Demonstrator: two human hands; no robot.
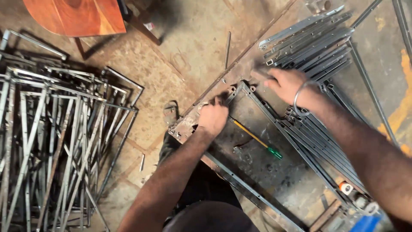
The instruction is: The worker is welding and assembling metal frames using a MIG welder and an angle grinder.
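Note:
My left hand (213, 117) rests with closed fingers on the corner of a grey metal bar frame (257, 96) that lies on a rusty steel worktable (257, 172). My right hand (286, 84), with a metal bangle on the wrist, presses down on the frame's far corner next to a bundle of square steel tubes (309, 43). A screwdriver with a yellow shaft and a green handle (257, 138) lies on the table just right of my left hand. Whether either hand grips a small part is hidden by the fingers.
A large stack of welded metal frames (56, 141) leans on the floor at the left. An orange wooden stool (77, 16) stands at the top left. More flat bars (326, 146) lie along the table's right side. A loose rod (227, 50) lies on the dusty floor. My sandalled foot (171, 112) shows below the table edge.

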